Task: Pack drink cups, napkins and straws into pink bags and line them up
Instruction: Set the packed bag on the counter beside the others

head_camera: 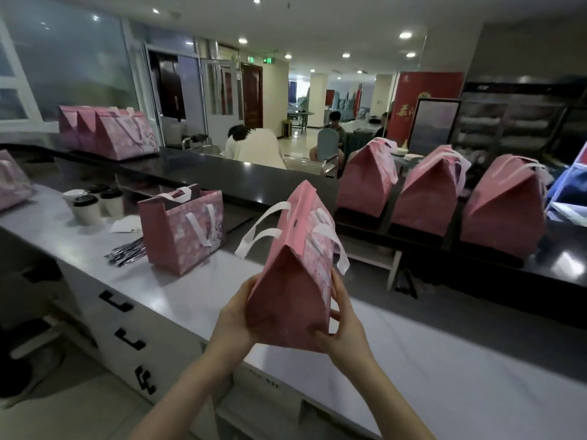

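Note:
A closed pink bag [292, 281] with white handles hangs above the white counter, held near its base between both hands. My left hand [236, 315] grips its left side and my right hand [341, 328] grips its right side. Another pink bag [184, 230] stands open on the counter to the left. Beside it lie wrapped straws [127, 253], a white napkin [127, 224] and several lidded cups [95, 203]. Three closed pink bags [365, 182] [427, 198] [505, 211] stand in a row on the raised black ledge at the right.
More pink bags [108, 131] stand at the far left of the black ledge [197, 173], and one [12, 182] at the left edge. A blue bag [571, 188] is at the right edge. Drawers with black handles [130, 339] front the white counter [413, 360]. People sit beyond the ledge.

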`<move>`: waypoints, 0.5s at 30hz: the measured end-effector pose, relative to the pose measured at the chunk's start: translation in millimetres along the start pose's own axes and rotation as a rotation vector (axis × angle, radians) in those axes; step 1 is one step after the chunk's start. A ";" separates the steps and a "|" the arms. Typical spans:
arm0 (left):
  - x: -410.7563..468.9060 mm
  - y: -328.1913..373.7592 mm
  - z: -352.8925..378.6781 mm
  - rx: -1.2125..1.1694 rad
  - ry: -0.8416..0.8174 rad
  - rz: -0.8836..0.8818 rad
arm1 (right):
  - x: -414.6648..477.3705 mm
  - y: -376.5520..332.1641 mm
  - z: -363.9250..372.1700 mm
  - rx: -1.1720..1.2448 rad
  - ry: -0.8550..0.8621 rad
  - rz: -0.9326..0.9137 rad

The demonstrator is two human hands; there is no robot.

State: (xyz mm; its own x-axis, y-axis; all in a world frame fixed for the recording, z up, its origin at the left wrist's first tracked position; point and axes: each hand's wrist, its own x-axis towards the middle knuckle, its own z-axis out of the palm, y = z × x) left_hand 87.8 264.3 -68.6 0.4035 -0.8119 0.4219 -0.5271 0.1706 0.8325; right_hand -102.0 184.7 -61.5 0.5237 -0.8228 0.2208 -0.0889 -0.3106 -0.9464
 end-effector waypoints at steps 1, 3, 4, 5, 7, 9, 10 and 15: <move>10.4 -6.0 -10.3 -0.005 -0.005 0.006 | 10.9 -2.6 10.1 -0.007 0.008 -0.005; 30.2 -18.0 -28.0 -0.024 -0.016 0.015 | 30.3 -7.6 27.8 -0.023 0.030 -0.015; 40.3 -23.9 -35.8 -0.031 -0.021 0.021 | 39.2 -9.6 35.0 -0.030 0.044 -0.020; 50.7 -30.0 -42.0 -0.041 -0.027 0.022 | 48.0 -11.1 41.4 -0.037 0.056 -0.024; 70.6 -41.4 -50.1 -0.068 -0.041 0.015 | 64.4 -13.3 50.8 -0.050 0.071 -0.023; 89.9 -51.8 -53.9 -0.080 -0.046 0.022 | 82.6 -14.0 56.6 -0.065 0.084 -0.025; 99.9 -55.9 -54.4 -0.084 -0.048 0.030 | 92.8 -13.7 58.0 -0.074 0.091 -0.029; 152.6 -77.6 -47.5 -0.099 -0.056 0.031 | 150.8 -5.3 58.6 -0.105 0.110 -0.016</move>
State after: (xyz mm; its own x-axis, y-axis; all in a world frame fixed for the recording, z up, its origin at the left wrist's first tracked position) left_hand 225.8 153.6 -51.7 0.3445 -0.8345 0.4301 -0.4609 0.2488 0.8519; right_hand 27.1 90.2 -37.0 0.4303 -0.8626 0.2661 -0.1720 -0.3677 -0.9139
